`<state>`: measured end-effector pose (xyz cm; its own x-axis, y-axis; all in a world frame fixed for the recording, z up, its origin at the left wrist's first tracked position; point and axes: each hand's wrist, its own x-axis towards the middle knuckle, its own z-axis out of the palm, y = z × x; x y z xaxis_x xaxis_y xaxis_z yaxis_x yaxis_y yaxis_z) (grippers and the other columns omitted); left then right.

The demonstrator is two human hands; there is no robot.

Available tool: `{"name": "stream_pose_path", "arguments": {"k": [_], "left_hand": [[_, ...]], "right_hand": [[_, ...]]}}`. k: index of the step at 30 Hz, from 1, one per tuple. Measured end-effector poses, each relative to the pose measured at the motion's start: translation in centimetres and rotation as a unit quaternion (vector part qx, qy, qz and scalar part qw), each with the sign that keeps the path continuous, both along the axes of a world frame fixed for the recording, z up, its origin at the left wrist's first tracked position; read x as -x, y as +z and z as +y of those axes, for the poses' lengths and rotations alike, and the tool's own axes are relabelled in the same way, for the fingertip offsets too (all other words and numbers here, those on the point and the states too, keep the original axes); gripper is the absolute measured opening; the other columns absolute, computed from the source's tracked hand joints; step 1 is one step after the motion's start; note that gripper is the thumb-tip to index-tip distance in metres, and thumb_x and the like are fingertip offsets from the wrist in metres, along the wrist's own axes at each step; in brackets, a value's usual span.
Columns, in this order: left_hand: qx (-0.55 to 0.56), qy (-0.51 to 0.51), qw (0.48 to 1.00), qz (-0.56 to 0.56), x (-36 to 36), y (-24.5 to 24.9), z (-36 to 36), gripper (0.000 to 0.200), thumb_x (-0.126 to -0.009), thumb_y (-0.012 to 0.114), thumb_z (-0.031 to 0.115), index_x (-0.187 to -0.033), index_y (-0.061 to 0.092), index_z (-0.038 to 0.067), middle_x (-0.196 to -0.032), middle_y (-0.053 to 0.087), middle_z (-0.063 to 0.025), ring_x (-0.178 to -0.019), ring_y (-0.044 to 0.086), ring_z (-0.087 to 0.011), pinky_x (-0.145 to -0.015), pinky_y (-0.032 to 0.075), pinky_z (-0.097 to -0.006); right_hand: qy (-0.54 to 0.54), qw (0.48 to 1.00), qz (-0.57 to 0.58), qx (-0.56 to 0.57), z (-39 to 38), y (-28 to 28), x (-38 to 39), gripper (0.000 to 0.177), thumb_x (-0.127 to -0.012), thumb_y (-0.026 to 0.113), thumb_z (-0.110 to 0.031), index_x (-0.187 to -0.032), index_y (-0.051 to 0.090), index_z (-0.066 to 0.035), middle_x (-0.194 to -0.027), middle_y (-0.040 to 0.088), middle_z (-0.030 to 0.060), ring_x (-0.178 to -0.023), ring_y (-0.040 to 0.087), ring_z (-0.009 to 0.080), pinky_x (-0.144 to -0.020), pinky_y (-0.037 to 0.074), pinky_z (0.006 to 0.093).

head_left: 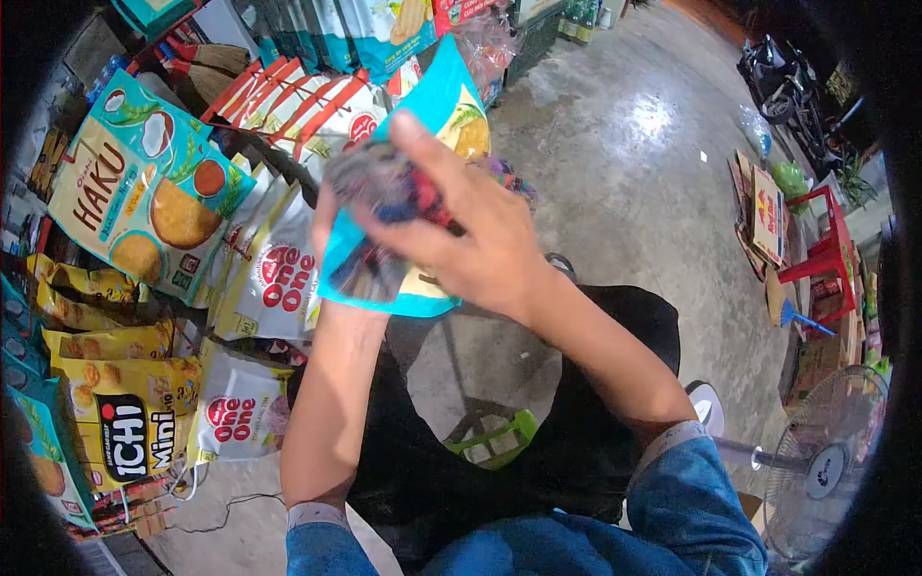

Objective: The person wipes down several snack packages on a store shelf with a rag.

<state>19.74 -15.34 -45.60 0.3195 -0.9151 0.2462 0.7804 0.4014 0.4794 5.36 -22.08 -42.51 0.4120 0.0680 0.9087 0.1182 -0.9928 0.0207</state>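
Note:
In the head view I hold a teal and cream snack bag tilted up in front of me. My left hand grips it from the left and behind; most of its fingers are hidden by the bag. Across the bag's front lies my right hand, closed over a crumpled dark multicoloured cloth pressed against the bag. Motion blurs the cloth and the fingertips. Left of my hands stand a Haku bag and One One bags.
An Ichi Mini bag hangs lower left among several yellow packs. A green stool-like object sits between my knees. To the right are a standing fan, a red plastic stool and, farther off, a motorbike.

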Motion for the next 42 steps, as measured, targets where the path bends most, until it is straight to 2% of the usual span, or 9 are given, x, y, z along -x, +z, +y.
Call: {"name": "stream_pose_path", "arguments": {"k": [4,7,12,18,20,25,30,34,42], "left_hand": [[-0.056,0.105,0.981,-0.152,0.7,0.1,0.0,0.039,-0.105,0.049,0.031,-0.132,0.056,0.004,-0.127,0.064,-0.0169,-0.108,0.066,-0.0248,-0.100,0.054,-0.0394],[0.114,-0.013,0.992,-0.057,0.4,-1.5,-0.4,0.040,-0.104,0.050,0.029,-0.136,0.053,0.005,-0.130,0.062,-0.0158,-0.112,0.065,-0.0241,-0.101,0.052,-0.0383],[-0.095,-0.131,0.984,0.070,0.1,0.6,-0.6,0.040,-0.098,0.056,0.032,-0.126,0.061,0.003,-0.115,0.069,-0.0146,-0.098,0.069,-0.0243,-0.087,0.057,-0.0374],[-0.143,0.014,0.984,-0.104,2.5,2.9,-0.8,0.036,-0.098,0.056,0.029,-0.122,0.062,0.003,-0.100,0.071,-0.0093,-0.088,0.070,-0.0215,-0.080,0.057,-0.0346],[-0.142,0.120,0.957,-0.223,2.5,2.4,-0.5,0.034,-0.099,0.056,0.029,-0.123,0.061,0.005,-0.097,0.068,-0.0064,-0.082,0.067,-0.0157,-0.073,0.055,-0.0297],[-0.073,0.189,0.929,-0.310,1.8,-0.8,-0.5,0.035,-0.099,0.058,0.031,-0.123,0.060,0.006,-0.100,0.068,-0.0068,-0.085,0.066,-0.0134,-0.077,0.055,-0.0291],[-0.049,-0.132,0.989,0.045,-0.1,0.4,-0.4,0.039,-0.099,0.057,0.031,-0.125,0.061,0.002,-0.114,0.070,-0.0113,-0.098,0.069,-0.0248,-0.089,0.055,-0.0385],[-0.171,0.085,0.981,-0.020,1.1,3.2,-0.1,0.036,-0.099,0.059,0.033,-0.116,0.067,0.002,-0.102,0.070,-0.0071,-0.091,0.069,-0.0181,-0.082,0.054,-0.0297],[-0.111,0.449,0.747,-0.478,-0.1,1.9,-0.7,0.037,-0.100,0.062,0.023,-0.082,0.065,-0.009,-0.139,0.061,-0.0217,-0.127,0.057,-0.0289,-0.108,0.039,-0.0360]], "right_hand": [[-0.079,0.996,0.009,-0.040,-1.0,-0.9,0.1,0.031,-0.077,0.069,0.000,-0.107,0.070,-0.006,-0.155,0.043,0.0251,-0.128,0.059,0.0399,-0.099,0.054,0.0425],[-0.017,0.990,0.072,-0.116,1.5,1.2,0.8,0.031,-0.085,0.068,-0.023,-0.109,0.068,-0.003,-0.156,0.041,0.0257,-0.132,0.055,0.0415,-0.109,0.045,0.0467],[-0.198,0.978,0.030,-0.064,-2.1,-3.7,-0.6,0.031,-0.097,0.060,-0.027,-0.119,0.067,-0.007,-0.146,0.053,0.0211,-0.124,0.060,0.0329,-0.106,0.047,0.0425],[0.115,0.630,-0.143,-0.755,-0.2,-6.8,-2.8,0.043,-0.108,0.048,-0.029,-0.140,0.056,-0.001,-0.112,0.064,0.0137,-0.096,0.060,0.0160,-0.088,0.047,0.0292],[0.067,0.752,-0.105,-0.647,1.9,-2.4,-2.1,0.050,-0.108,0.049,-0.029,-0.150,0.046,-0.002,-0.103,0.058,0.0042,-0.082,0.049,0.0069,-0.079,0.044,0.0240],[-0.054,0.957,-0.071,-0.276,0.2,-3.4,-1.9,0.047,-0.105,0.044,-0.015,-0.151,0.045,-0.002,-0.148,0.046,0.0303,-0.138,0.047,0.0431,-0.111,0.039,0.0403],[-0.072,0.939,-0.065,-0.328,-1.6,-6.1,-1.4,0.047,-0.102,0.047,-0.005,-0.149,0.046,-0.005,-0.146,0.047,0.0279,-0.132,0.051,0.0436,-0.110,0.041,0.0418],[-0.155,0.919,-0.025,-0.361,-3.8,-5.3,-0.1,0.043,-0.098,0.049,-0.003,-0.139,0.058,-0.012,-0.134,0.052,0.0247,-0.121,0.056,0.0425,-0.101,0.046,0.0426],[-0.075,0.925,0.143,-0.343,0.7,-1.4,0.9,0.047,-0.085,0.065,-0.022,-0.129,0.064,-0.005,-0.130,0.056,0.0176,-0.110,0.062,0.0414,-0.091,0.052,0.0430]]}}
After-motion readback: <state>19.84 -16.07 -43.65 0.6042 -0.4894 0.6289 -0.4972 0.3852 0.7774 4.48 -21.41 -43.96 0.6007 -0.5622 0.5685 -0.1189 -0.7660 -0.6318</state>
